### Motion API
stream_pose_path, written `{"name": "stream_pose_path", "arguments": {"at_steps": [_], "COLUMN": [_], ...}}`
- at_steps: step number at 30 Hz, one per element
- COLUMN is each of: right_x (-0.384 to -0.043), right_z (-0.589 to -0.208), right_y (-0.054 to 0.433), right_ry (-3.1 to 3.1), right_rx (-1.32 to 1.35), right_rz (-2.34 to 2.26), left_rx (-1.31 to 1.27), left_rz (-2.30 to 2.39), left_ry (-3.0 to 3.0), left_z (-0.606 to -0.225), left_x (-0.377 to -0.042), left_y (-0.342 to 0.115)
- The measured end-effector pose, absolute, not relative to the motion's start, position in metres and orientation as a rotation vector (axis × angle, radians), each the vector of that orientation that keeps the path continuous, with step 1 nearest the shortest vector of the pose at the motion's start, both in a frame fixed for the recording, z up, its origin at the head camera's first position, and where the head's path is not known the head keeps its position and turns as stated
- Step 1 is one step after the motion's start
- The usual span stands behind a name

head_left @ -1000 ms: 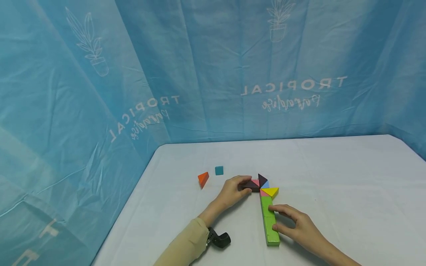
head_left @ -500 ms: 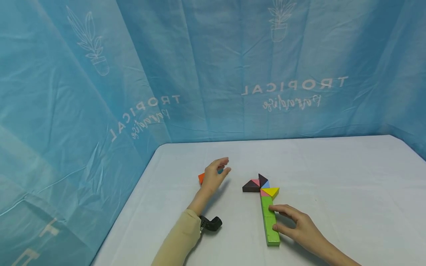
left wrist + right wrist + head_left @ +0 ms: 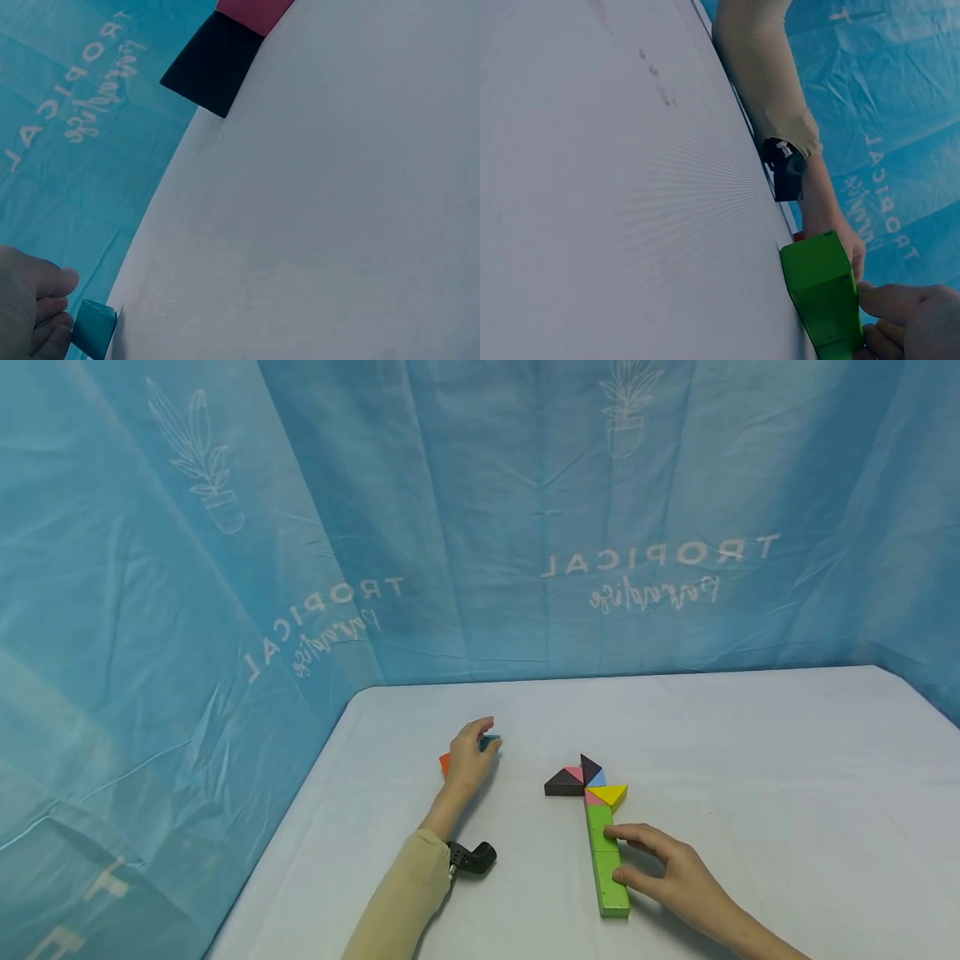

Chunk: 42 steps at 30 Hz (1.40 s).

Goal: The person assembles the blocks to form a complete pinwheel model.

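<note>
My left hand point(image 3: 468, 760) is at the small teal block point(image 3: 489, 741), with fingers and thumb spread about it. In the left wrist view the left hand point(image 3: 37, 307) is right beside the teal block point(image 3: 94, 328); firm contact cannot be made out. An orange triangular block point(image 3: 445, 763) shows partly behind this hand. My right hand point(image 3: 671, 870) touches the right side of two green blocks point(image 3: 611, 885) laid end to end, using loosely bent thumb and index fingertips. At their far end lie a yellow triangle point(image 3: 609, 794), pink triangles point(image 3: 573, 772), a blue triangle point(image 3: 597, 778) and dark triangular blocks point(image 3: 564, 784).
A white cloth point(image 3: 765, 793) covers the table. Blue printed curtains point(image 3: 480, 527) hang behind it and along the left. A black camera mount point(image 3: 472, 858) sticks out from the left wrist below the beige sleeve point(image 3: 405, 893).
My left hand has come away from the dark triangular block and moved left to the teal block. The right hand stays against the green blocks.
</note>
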State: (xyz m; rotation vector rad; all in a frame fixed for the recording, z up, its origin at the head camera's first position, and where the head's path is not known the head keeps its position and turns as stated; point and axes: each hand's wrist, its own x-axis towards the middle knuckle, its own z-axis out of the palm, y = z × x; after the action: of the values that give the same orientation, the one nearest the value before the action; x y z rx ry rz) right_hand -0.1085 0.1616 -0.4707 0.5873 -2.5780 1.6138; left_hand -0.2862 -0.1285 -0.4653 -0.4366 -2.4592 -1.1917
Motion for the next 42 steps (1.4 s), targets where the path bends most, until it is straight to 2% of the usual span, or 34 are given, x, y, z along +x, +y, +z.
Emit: {"name": "stream_pose_path", "arguments": {"at_steps": [16,29,42], "right_x": [-0.109,-0.109,-0.109], "right_z": [-0.471,-0.471,-0.471], "right_y": [0.162,0.162,0.162], "right_ry": [-2.576,-2.581,-2.578], "right_rx": [0.599,0.590,0.593], "right_rz": [1.603,1.619,1.632], "left_rx": [-0.329,-0.302,-0.267], "left_rz": [-1.027,-1.260,-1.237], "left_ry": [-2.456,-2.408,-2.384], "left_z": [-0.472,-0.473,-0.471], "left_x": [-0.298,-0.295,-0.295], "left_y": [-0.129,-0.132,-0.135]}}
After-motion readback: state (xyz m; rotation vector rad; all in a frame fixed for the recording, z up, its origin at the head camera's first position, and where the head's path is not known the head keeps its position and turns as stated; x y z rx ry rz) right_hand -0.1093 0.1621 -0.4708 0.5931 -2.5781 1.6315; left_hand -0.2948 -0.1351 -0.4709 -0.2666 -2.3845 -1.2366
